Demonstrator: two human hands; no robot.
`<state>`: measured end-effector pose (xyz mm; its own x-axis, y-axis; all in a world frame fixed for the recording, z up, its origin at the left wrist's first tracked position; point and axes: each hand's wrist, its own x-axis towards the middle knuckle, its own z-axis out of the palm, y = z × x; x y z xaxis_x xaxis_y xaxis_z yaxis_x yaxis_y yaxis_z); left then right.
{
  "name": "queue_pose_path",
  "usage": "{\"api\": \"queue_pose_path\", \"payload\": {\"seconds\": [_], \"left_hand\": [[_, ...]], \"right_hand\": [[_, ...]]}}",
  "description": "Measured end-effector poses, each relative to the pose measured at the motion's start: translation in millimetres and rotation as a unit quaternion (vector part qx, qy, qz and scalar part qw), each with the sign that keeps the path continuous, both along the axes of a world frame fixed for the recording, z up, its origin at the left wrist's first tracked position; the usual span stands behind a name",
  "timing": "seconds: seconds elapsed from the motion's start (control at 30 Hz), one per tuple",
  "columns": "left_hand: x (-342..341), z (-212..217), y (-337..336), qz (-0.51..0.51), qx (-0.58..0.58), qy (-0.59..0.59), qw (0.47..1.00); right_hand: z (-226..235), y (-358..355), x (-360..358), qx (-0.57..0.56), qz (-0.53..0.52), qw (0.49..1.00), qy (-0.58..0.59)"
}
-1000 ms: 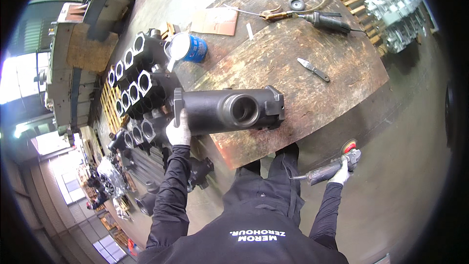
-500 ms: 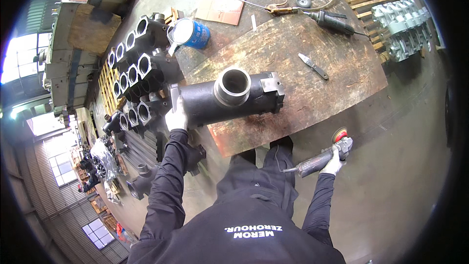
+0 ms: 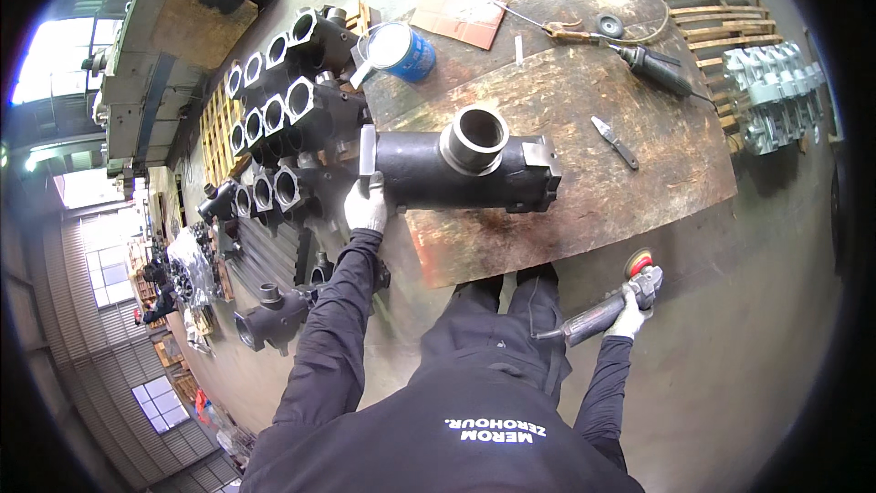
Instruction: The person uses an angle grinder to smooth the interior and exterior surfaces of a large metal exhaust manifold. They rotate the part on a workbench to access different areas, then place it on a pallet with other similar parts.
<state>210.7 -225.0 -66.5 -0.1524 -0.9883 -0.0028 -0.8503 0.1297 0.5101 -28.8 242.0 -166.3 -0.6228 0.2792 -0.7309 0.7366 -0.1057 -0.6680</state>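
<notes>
A black cylindrical metal casting (image 3: 424, 169) with a bare-metal round neck (image 3: 476, 139) lies across the near left of the worktable, its left end past the edge. My left hand (image 3: 366, 206), in a white glove, is closed on the lower edge of the flange at that left end. Off the table's near right side, my right hand (image 3: 630, 318), also gloved, is wrapped round the body of an angle grinder (image 3: 598, 318). The grinder's red-and-yellow disc (image 3: 639, 263) faces up and stays apart from the casting. A cord trails from the grinder's rear towards my legs.
On the wooden tabletop (image 3: 566, 192) lie a knife (image 3: 614, 142), another corded power tool (image 3: 657, 70), cardboard (image 3: 459, 18) and a blue can (image 3: 401, 52). Several black castings (image 3: 301, 110) stand on pallets at left. Grey metal parts (image 3: 776, 96) sit by a pallet at right.
The view has shifted, moving the scene rightward. The casting has turned slightly clockwise, its neck tipping a little away from me. My left hand sits lower on the flange; the right still holds the grinder.
</notes>
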Motion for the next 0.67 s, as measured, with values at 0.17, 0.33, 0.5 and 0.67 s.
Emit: {"api": "queue_pose_path", "payload": {"seconds": [0.17, 0.33, 0.5, 0.67], "left_hand": [[2.3, -14.3, -13.6, 0.082, 0.038, 0.002, 0.996], [31.1, -60.4, -45.8, 0.21, 0.153, 0.003, 0.966], [74.2, -113.1, -52.6, 0.315, 0.232, -0.037, 0.92], [92.5, -138.1, -2.1, 0.389, 0.289, -0.003, 0.875]], "right_hand": [[8.4, -17.8, -0.7, -0.028, -0.006, 1.0, -0.001], [16.7, -31.9, 4.9, 0.026, -0.015, 0.999, 0.027], [12.2, -34.3, -0.1, 0.033, -0.004, 0.999, 0.013], [9.5, -40.2, -11.9, 0.046, 0.028, 0.999, 0.008]]}}
